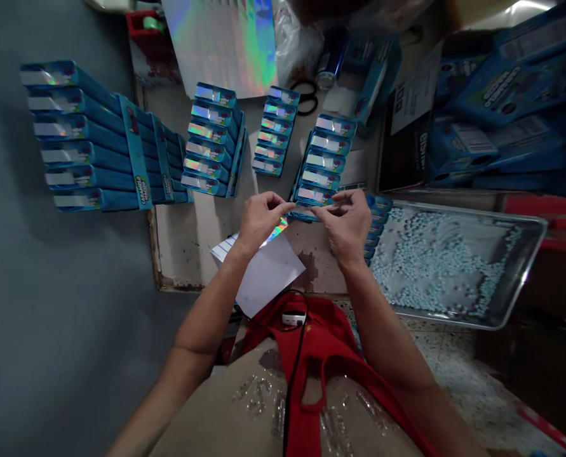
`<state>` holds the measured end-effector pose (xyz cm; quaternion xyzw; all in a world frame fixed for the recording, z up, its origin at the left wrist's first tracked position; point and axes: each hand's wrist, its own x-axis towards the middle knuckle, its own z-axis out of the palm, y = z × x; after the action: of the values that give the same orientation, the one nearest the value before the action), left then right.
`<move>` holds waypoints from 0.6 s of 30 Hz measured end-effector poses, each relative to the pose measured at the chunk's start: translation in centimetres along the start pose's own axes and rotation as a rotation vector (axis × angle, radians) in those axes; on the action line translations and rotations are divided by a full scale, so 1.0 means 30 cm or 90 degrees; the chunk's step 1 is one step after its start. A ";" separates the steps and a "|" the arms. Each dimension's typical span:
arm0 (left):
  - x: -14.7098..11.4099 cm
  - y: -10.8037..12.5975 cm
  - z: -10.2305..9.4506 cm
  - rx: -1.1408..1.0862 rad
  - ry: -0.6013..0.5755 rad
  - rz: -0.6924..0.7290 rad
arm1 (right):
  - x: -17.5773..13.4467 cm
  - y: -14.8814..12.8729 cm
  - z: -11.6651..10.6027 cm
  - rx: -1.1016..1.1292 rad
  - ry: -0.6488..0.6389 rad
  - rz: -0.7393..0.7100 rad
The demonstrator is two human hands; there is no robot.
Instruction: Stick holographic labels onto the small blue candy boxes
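My left hand (262, 219) and my right hand (348, 222) pinch opposite ends of a small label strip (304, 209). The strip lies at the lowest blue box end of the right-hand row of blue boxes (323, 160); whether it touches the box, I cannot tell. The upper boxes in that row carry shiny, rainbow-tinted labels on their ends. Under my left hand sits a white label sheet (268, 273), partly folded, with a bright holographic patch (277, 232) near its top. My fingertips partly cover the strip and the lowest box.
More labelled blue boxes stand in a middle row (276, 130), a left row (211, 139) and a far-left stack (80, 136). Holographic sheets (225, 44), scissors (307, 96) and a can (333, 57) lie behind. A metal tray (454, 260) of small pale pellets stands at right, below boxed packs (497, 95).
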<state>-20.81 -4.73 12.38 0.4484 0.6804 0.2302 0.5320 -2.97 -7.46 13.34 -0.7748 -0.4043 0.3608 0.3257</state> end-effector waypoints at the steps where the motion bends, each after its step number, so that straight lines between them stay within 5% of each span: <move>1: 0.008 -0.003 0.003 0.003 -0.002 0.001 | 0.002 0.002 0.006 -0.016 0.002 -0.010; 14: 0.049 -0.097 0.060 -0.113 -0.094 -0.055 | 0.024 0.028 0.002 -0.147 0.020 -0.077; 18: 0.030 -0.132 0.001 0.069 0.054 -0.047 | 0.046 0.063 -0.011 -0.058 -0.046 -0.018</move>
<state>-22.26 -5.89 8.78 0.4411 0.7299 0.1921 0.4856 -1.38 -7.21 11.61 -0.7697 -0.4423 0.3650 0.2804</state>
